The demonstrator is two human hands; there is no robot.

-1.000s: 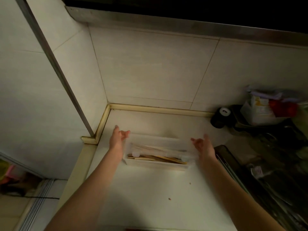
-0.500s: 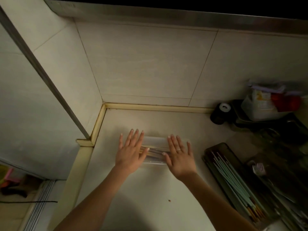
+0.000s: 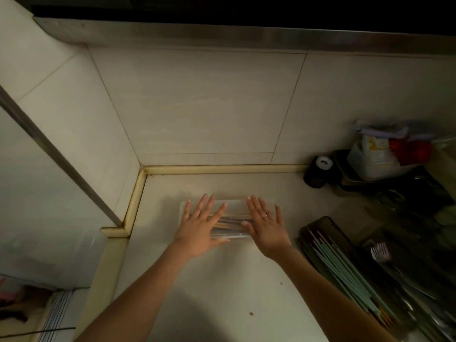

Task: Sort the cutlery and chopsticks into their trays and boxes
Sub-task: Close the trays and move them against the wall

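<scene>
Both hands lie flat with fingers spread on a clear lidded box (image 3: 233,213) of chopsticks: the left hand (image 3: 199,228) covers its left end, the right hand (image 3: 267,225) its right end. The box sits on the desk (image 3: 222,292) near the far left corner. A dark tray (image 3: 318,225) of green chopsticks (image 3: 345,270) lies along the right edge, a fork (image 3: 380,251) just beyond it.

My left hand (image 3: 197,230) and right hand (image 3: 266,228) lie flat, fingers spread, on the lid of a clear box (image 3: 232,218) of chopsticks on the white counter (image 3: 222,292). At four o'clock, a dark tray (image 3: 318,228) holds pale green chopsticks (image 3: 345,267).
</scene>
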